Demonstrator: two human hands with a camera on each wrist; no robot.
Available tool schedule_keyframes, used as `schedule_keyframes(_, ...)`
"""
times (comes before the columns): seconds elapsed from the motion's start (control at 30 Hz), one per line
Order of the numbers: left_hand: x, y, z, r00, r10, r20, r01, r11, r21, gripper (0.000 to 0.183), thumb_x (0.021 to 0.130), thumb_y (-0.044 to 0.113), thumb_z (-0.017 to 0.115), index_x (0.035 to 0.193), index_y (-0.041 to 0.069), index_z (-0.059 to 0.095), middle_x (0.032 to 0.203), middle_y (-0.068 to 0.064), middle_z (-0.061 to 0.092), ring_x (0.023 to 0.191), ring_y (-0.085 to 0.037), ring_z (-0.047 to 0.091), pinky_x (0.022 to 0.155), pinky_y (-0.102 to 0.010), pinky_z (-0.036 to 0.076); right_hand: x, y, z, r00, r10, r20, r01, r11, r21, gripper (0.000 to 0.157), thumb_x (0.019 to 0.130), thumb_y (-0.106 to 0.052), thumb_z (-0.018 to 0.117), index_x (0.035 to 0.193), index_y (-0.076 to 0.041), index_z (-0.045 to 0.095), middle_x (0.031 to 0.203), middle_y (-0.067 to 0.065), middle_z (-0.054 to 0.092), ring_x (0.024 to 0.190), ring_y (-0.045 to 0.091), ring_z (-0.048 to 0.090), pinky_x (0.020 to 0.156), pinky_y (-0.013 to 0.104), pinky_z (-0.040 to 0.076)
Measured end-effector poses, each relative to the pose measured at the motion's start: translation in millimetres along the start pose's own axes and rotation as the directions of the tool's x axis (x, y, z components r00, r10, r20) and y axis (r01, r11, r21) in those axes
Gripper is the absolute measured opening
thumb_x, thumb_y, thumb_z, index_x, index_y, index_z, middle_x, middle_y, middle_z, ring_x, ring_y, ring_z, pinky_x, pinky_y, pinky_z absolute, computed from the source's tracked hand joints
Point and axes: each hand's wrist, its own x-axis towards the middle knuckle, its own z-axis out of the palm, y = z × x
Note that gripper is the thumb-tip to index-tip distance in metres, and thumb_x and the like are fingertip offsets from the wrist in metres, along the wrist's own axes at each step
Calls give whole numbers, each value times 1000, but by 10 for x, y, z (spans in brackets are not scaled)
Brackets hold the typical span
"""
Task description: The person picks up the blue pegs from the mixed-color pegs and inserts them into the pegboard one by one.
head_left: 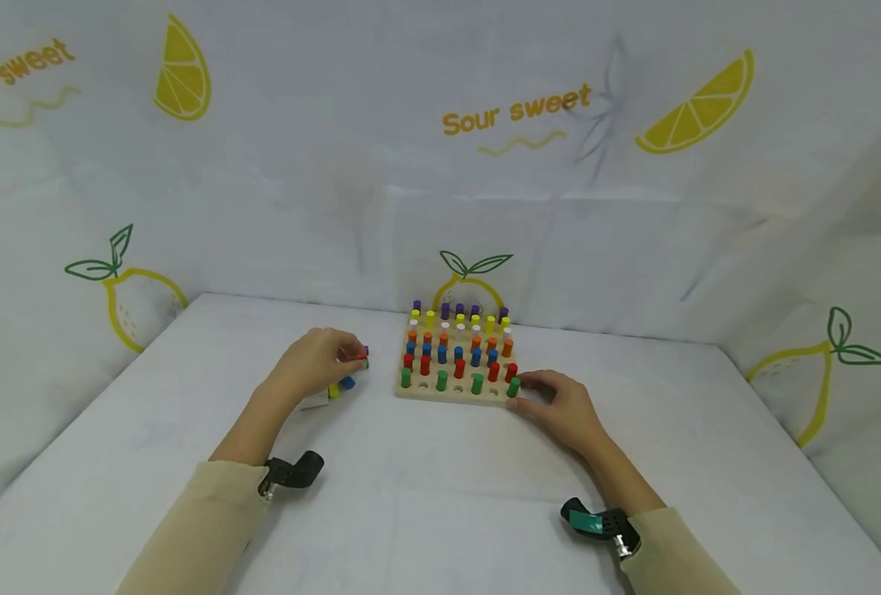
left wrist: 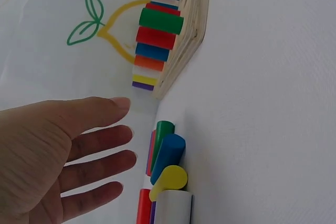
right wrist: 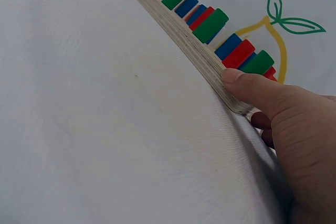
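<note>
A wooden pegboard [head_left: 448, 398] stands near the back of the table, with rows of purple, yellow, white, orange, blue, red and green pegs. In its front row, green pegs [head_left: 477, 383] alternate with bare holes. My right hand [head_left: 563, 411] holds the board's front right corner, thumb [right wrist: 233, 75] on the front edge and fingers partly hidden round the side. To the left of the board, my left hand [head_left: 316, 361] hovers by a small pile of loose pegs, fingers apart and nothing between them. That pile includes a blue peg [left wrist: 169, 157], a yellow peg [left wrist: 173, 178] and a white peg [left wrist: 174, 207].
A white cloth covers the table [head_left: 440, 512]. Behind it hangs a white curtain [head_left: 336, 165] printed with lemons and lettering, close to the board's back edge. Each wrist wears a black camera mount [head_left: 295, 471].
</note>
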Motion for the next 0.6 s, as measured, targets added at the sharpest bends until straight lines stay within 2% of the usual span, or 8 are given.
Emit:
schedule_keyframes(0.3, -28, -88, 20, 995, 30, 92, -34, 999, 41, 23, 87, 17, 79, 109, 12, 77, 107, -5, 76, 96, -20, 67, 90, -45, 57, -6, -6, 9, 1000, 3, 10, -3, 1000, -5, 55, 86, -39, 80, 130, -9, 66, 131, 13, 68, 130, 34, 56, 114, 56, 42)
schedule_keyframes(0.43, -3, -95, 90, 996, 34, 81, -38, 998, 46, 24, 86, 13, 79, 110, 11, 77, 110, -5, 76, 102, -22, 68, 96, -48, 55, -23, -12, 4, 1000, 13, 15, -13, 1000, -6, 53, 86, -37, 80, 129, -9, 67, 131, 12, 68, 131, 34, 57, 114, 56, 42)
schedule_keyframes(0.6, 50, -71, 170, 998, 63, 32, -64, 997, 43, 21, 86, 7, 77, 107, 9, 77, 106, -5, 77, 102, -22, 69, 97, -46, 55, -25, -23, -12, 1000, 8, 5, -8, 1000, -6, 53, 87, -35, 80, 130, -8, 66, 131, 13, 68, 130, 35, 57, 113, 56, 43)
